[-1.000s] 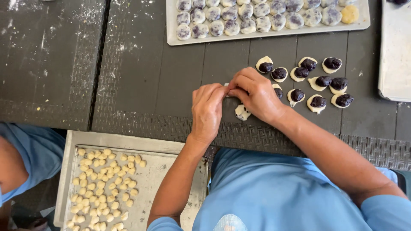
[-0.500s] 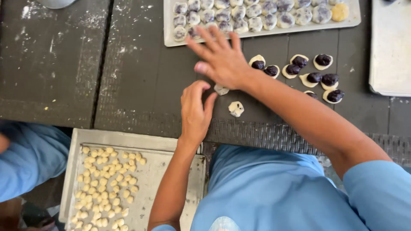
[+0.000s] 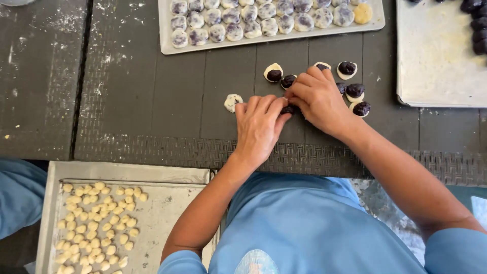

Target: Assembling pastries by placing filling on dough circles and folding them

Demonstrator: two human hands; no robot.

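Both my hands are pinched around one dark-filled dough piece [image 3: 290,108], left hand [image 3: 259,127] and right hand [image 3: 319,99] meeting over it on the table [image 3: 127,101]. A finished ball [image 3: 233,102] sits just left of my left fingertips.

Dark plank table [image 3: 127,91] being dusted with flour and loaded with trays

A tray of filled dough balls [image 3: 269,40] is being carried at the far edge, a pale tray [image 3: 436,66] at the right, and loose dough discs topped with dark filling [image 3: 274,72] are lying directly on the planks.
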